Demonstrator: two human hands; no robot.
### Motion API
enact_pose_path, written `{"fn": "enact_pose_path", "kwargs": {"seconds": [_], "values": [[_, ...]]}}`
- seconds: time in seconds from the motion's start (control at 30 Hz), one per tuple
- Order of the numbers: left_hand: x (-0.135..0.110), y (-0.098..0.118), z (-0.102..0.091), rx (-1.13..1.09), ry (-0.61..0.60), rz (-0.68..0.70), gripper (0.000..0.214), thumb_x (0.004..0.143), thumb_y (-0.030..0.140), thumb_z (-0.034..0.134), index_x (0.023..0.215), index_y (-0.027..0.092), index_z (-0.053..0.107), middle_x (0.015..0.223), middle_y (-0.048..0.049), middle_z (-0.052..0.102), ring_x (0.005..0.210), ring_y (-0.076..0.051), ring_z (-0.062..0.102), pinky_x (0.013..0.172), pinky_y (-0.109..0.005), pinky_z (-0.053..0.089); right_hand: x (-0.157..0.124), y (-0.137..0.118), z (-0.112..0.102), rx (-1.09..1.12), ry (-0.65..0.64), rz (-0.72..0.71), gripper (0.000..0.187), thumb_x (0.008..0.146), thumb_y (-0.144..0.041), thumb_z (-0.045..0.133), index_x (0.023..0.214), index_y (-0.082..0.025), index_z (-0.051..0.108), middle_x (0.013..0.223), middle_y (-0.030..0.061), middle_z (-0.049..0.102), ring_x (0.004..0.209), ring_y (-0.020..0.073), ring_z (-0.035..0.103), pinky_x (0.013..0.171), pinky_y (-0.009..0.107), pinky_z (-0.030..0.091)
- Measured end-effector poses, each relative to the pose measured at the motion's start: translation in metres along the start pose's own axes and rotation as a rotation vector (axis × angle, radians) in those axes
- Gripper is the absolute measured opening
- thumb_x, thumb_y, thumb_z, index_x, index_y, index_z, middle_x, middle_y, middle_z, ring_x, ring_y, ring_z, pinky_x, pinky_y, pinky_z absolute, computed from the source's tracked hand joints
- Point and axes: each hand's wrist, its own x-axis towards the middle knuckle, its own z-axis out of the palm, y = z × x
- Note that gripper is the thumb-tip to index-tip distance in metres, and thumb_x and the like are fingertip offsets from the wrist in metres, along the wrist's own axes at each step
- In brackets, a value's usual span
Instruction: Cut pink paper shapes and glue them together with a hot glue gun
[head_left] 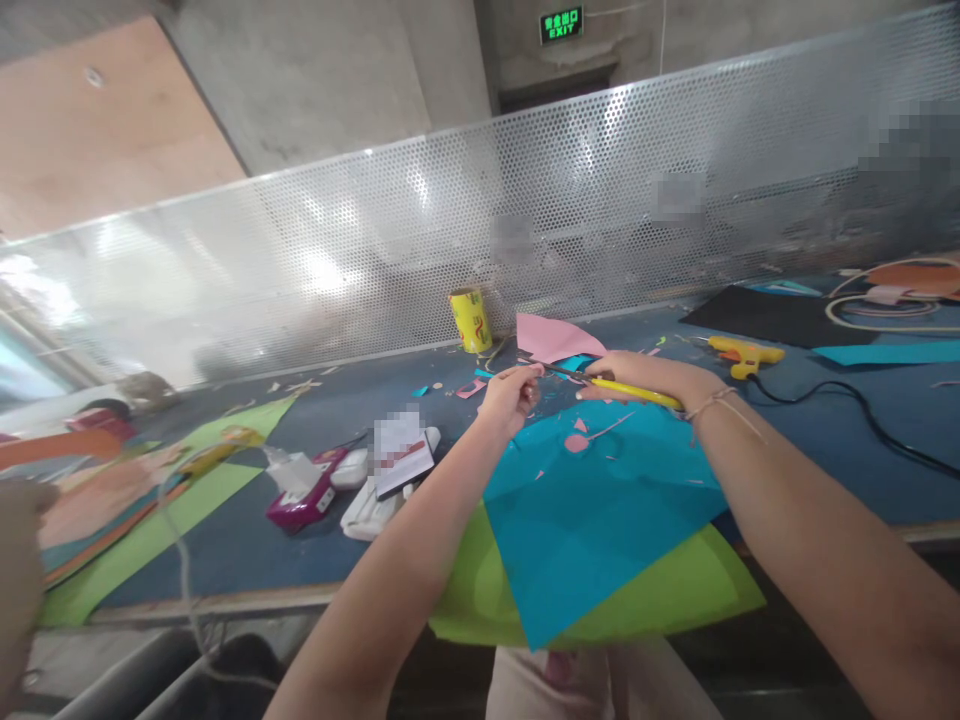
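Note:
My right hand point(646, 370) grips a pair of scissors point(639, 394) with yellow handles, the dark blades pointing left. At the blade tips, my left hand point(510, 400) is closed in a pinch on a small pink piece point(538, 369) that looks like paper or felt. Below both hands lies a blue sheet point(577, 540), overhanging the table edge on top of a green sheet point(690, 590). On the blue sheet rest a round pink cutout point(576, 443) with a thin strip beside it and a few pink scraps. Behind the scissors is a larger pink sheet point(551, 338).
A yellow roll point(471, 322) stands by the perforated metal screen point(360, 250). To the right lie a yellow glue gun point(750, 352) with a black cord and a black sheet point(750, 315). On the left are a purple power strip point(302, 505), a white charger and coloured sheets.

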Motion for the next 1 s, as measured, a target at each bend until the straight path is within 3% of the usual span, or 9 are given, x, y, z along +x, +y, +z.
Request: {"fn": "enact_pose_path", "kwargs": {"seconds": [0.27, 0.43, 0.67, 1.0], "values": [[-0.001, -0.002, 0.001, 0.003, 0.036, 0.080, 0.011, 0.053, 0.013, 0.068, 0.060, 0.010, 0.061, 0.050, 0.0032, 0.050, 0.042, 0.000, 0.039, 0.041, -0.013, 0.031, -0.003, -0.007, -0.005, 0.036, -0.018, 0.050, 0.040, 0.073, -0.058, 0.049, 0.066, -0.019, 0.053, 0.056, 0.0009, 0.052, 0.050, 0.0117, 0.045, 0.046, 0.024, 0.027], [0.000, -0.006, 0.001, 0.072, 0.038, 0.173, 0.014, 0.058, 0.021, 0.069, 0.065, 0.012, 0.060, 0.056, 0.0006, 0.058, 0.050, -0.005, 0.050, 0.050, -0.017, 0.039, -0.003, -0.010, -0.002, 0.087, -0.017, 0.129, 0.041, 0.074, -0.060, 0.047, 0.074, -0.020, 0.054, 0.062, 0.0017, 0.055, 0.051, 0.0123, 0.050, 0.043, 0.023, 0.030], [0.000, -0.007, 0.001, 0.067, 0.045, 0.165, 0.012, 0.061, 0.021, 0.068, 0.064, 0.012, 0.060, 0.057, -0.0003, 0.060, 0.050, -0.005, 0.051, 0.055, -0.018, 0.042, -0.009, -0.016, -0.001, 0.127, -0.029, 0.131, 0.046, 0.074, -0.065, 0.041, 0.085, -0.022, 0.054, 0.069, 0.0005, 0.056, 0.056, 0.0127, 0.052, 0.044, 0.021, 0.034], [0.001, -0.007, 0.001, 0.038, 0.010, 0.141, 0.012, 0.060, 0.019, 0.069, 0.066, 0.011, 0.061, 0.057, 0.0003, 0.059, 0.048, -0.004, 0.049, 0.053, -0.018, 0.040, 0.003, -0.003, 0.004, 0.103, -0.016, 0.143, 0.043, 0.074, -0.060, 0.046, 0.078, -0.019, 0.056, 0.058, 0.0010, 0.055, 0.044, 0.0101, 0.046, 0.040, 0.022, 0.028]]}}
